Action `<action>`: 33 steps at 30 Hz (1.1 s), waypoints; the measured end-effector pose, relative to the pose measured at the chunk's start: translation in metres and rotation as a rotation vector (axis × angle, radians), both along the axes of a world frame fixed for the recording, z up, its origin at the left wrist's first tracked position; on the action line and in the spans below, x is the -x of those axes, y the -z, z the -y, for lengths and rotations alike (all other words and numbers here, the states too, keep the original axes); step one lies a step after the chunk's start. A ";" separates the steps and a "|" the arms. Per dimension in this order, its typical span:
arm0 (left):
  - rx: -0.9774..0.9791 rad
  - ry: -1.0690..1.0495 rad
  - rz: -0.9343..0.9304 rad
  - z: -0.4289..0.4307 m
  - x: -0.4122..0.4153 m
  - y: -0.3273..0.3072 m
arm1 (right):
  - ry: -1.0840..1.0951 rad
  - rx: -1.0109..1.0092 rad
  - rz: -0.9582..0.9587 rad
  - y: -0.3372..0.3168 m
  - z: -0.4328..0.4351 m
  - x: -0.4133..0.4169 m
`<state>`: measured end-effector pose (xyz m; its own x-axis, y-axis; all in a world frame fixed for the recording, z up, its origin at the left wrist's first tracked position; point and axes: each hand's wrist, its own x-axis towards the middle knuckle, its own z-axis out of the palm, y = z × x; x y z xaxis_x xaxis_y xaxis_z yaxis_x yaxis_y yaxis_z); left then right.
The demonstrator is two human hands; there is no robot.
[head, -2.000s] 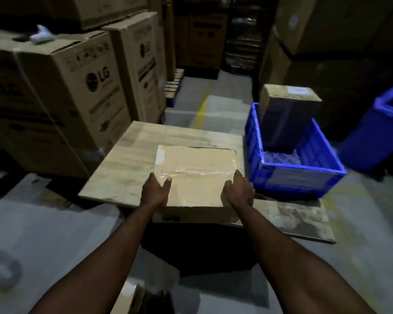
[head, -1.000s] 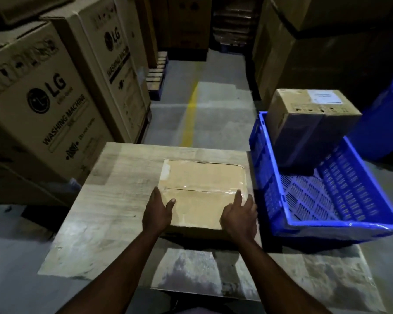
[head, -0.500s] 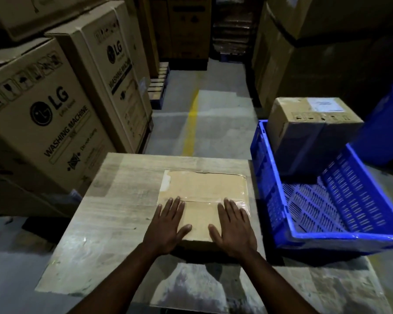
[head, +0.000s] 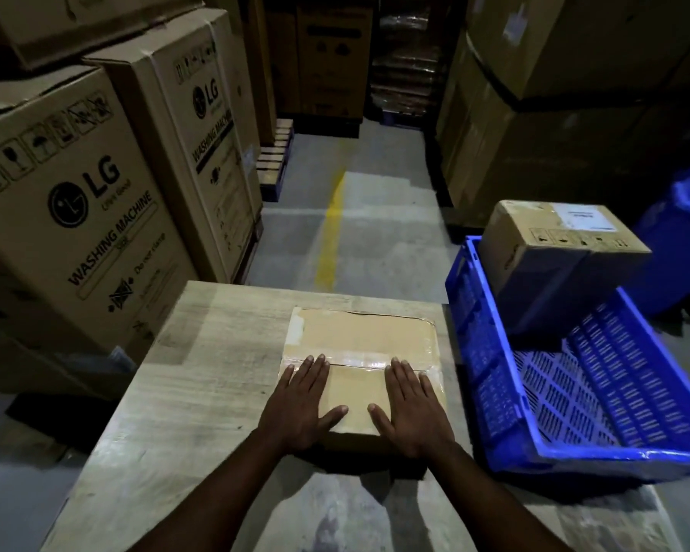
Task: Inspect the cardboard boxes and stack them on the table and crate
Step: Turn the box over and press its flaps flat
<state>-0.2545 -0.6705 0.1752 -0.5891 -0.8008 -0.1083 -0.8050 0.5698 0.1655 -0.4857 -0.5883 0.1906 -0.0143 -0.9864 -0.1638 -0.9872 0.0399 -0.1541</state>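
I see both hands lying flat on the flat cardboard box (head: 359, 344). The left hand (head: 299, 408) presses on the near left part of its top and the right hand (head: 411, 412) on the near right part. On each hand the four fingers are straight and close together and the thumb is spread inward, toward the other hand. Neither hand curls around anything. The fingertips reach the strip of clear tape (head: 359, 358) that runs across the middle of the lid.

The box rests on the pale wooden worktop (head: 200, 372), nearer to its right side than to its left. Just beside it to the right is the blue crate (head: 483, 352) with slotted walls. I cannot tell how much of the crate rests on the worktop.

Inside the crate, at its far end, is a second cardboard box (head: 550, 264). It is taller, with a white label on top and a row of handling symbols on one side. I cannot tell whether it stands straight or leans.

To the left are large washing machine cartons (head: 76, 217), stacked. Farther away, a yellow line (head: 331, 237) runs along the grey floor between the stacks, and a blue bin (head: 678, 241) is at the far right.
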 end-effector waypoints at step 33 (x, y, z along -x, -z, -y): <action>0.064 -0.227 -0.128 0.077 0.015 -0.006 | 0.258 0.067 0.052 -0.007 0.069 0.023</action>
